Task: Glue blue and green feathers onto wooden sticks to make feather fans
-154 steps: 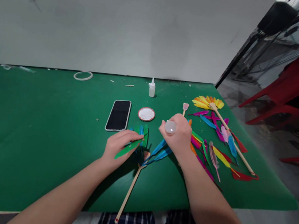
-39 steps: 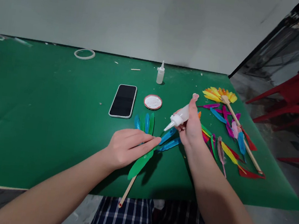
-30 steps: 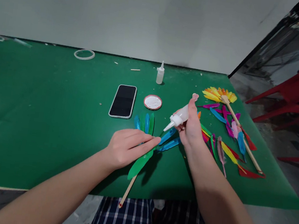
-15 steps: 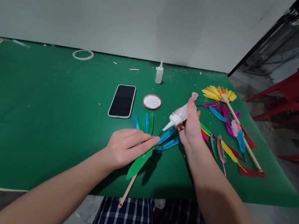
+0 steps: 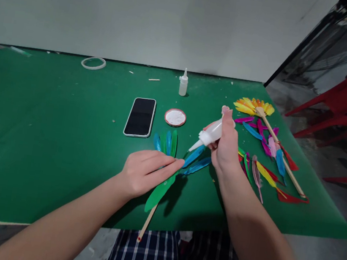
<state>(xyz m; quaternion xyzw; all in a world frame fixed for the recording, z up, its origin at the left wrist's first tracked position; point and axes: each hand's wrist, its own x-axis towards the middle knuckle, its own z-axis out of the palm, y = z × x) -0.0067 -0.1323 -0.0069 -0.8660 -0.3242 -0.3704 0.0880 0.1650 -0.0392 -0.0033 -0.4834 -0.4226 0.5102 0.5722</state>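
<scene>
My left hand (image 5: 145, 171) has its fingers pressed together on a green feather (image 5: 160, 192), whose broad end points down toward the front edge. Beneath it lies a wooden stick (image 5: 147, 224) with blue and green feathers (image 5: 168, 142) fanned at the top and blue ones (image 5: 197, 166) to the right. My right hand (image 5: 227, 147) is wrapped round a white squeeze bottle (image 5: 213, 133), tilted with its nozzle down, just above my left fingertips. Whether any liquid leaves the nozzle cannot be made out.
On the green table (image 5: 48, 130) lie a phone (image 5: 140, 117), a round dish of white paste (image 5: 175, 117), a small upright bottle (image 5: 183, 85) and a clear ring (image 5: 93, 63). At right are a yellow feather fan (image 5: 255, 108) and loose feathers (image 5: 260, 175). Red chairs (image 5: 340, 101) stand beyond.
The view has shifted slightly. The bottle and my right hand remain close to the same place, with the hand turned a little. The green feather's broad end sits slightly lower.
</scene>
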